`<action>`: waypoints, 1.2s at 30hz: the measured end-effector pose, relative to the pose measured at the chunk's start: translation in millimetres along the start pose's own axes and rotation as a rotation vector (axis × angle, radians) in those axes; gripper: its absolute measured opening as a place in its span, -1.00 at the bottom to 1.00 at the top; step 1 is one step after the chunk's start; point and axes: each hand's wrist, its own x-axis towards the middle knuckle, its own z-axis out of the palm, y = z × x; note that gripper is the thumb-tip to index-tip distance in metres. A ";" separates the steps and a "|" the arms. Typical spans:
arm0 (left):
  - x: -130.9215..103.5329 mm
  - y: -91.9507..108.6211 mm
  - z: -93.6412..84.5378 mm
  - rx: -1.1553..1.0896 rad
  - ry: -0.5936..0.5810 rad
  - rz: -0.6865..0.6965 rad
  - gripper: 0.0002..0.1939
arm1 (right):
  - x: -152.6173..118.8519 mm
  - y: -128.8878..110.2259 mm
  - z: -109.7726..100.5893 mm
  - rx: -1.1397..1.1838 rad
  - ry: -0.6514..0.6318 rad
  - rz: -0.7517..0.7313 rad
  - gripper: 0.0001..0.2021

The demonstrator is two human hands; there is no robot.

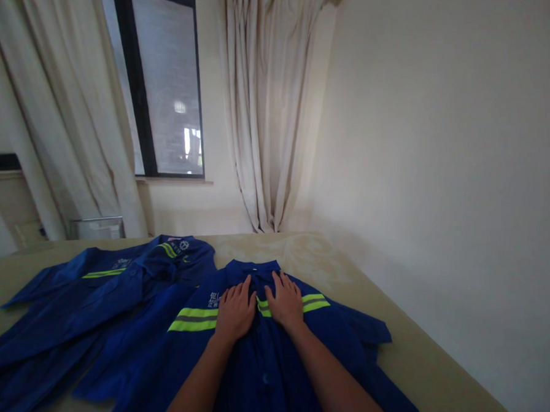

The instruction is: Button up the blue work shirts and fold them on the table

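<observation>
Pressing down with both palms, I have my left hand (235,311) and right hand (286,301) side by side on the chest of a blue work shirt (265,366), just below its collar (253,267). The fingers of each hand are stretched out flat, loosely together and only slightly fanned, gripping nothing; they lie on the cloth either side of the button line (262,329), which I judge holds the front smooth and stops it sliding on the glossy worktop (416,358). The thumbs nearly meet over the middle.

The shirt lies face up, directly in front of me. Its long axis runs away from me, with the collar at the far end and the hem lost under the bottom edge of the view. A yellow-green reflective band (193,321) crosses the chest at right angles to that axis, half hidden under my hands. One short sleeve (364,330) spreads out to the right.

To the left, a second blue garment (78,315) with similar stripes lies rumpled and spread, overlapping the first at its edge.

Beyond the worktop's far edge hang pale curtains (270,108) beside a dark-framed window (167,82), and a plain wall (437,130) closes off the right
</observation>
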 end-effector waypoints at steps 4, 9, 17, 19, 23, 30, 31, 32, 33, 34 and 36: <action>10.6 -6.4 -3.2 -0.116 -0.031 0.010 -0.52 | 10.4 -0.6 6.2 -0.029 0.070 0.112 -0.47; 17.9 -13.1 3.6 -0.074 -0.049 0.005 -0.59 | 15.9 2.6 7.9 0.032 0.117 0.133 -0.55; 22.2 -6.4 -6.2 -0.060 -0.069 0.090 -0.74 | 16.5 5.6 -0.5 0.076 0.206 0.198 -0.70; 19.2 -1.1 -12.0 -0.068 -0.128 0.170 -0.77 | 16.0 4.8 -1.3 0.090 0.217 0.201 -0.72; 2.4 16.3 -20.6 -0.027 -0.201 0.200 -0.74 | 16.4 4.4 -2.6 0.136 0.244 0.219 -0.73; -89.9 73.7 -11.8 0.060 -0.277 0.132 -0.39 | 18.6 7.8 -4.0 0.254 0.253 0.244 -0.73; -100.2 75.7 -12.2 0.045 -0.285 0.132 -0.34 | 18.2 9.2 -4.1 0.275 0.248 0.249 -0.72; -107.7 75.1 -14.2 0.029 -0.297 0.137 -0.30 | 17.8 10.9 -4.3 0.297 0.239 0.254 -0.72; -112.2 72.4 -17.7 0.012 -0.310 0.151 -0.28 | 17.4 12.8 -4.6 0.321 0.227 0.260 -0.71; -114.3 68.4 -22.1 -0.003 -0.317 0.170 -0.28 | 17.3 14.9 -4.9 0.347 0.207 0.264 -0.71; -113.6 60.2 -32.0 -0.015 -0.329 0.196 -0.34 | 18.3 20.4 -6.8 0.409 0.143 0.258 -0.72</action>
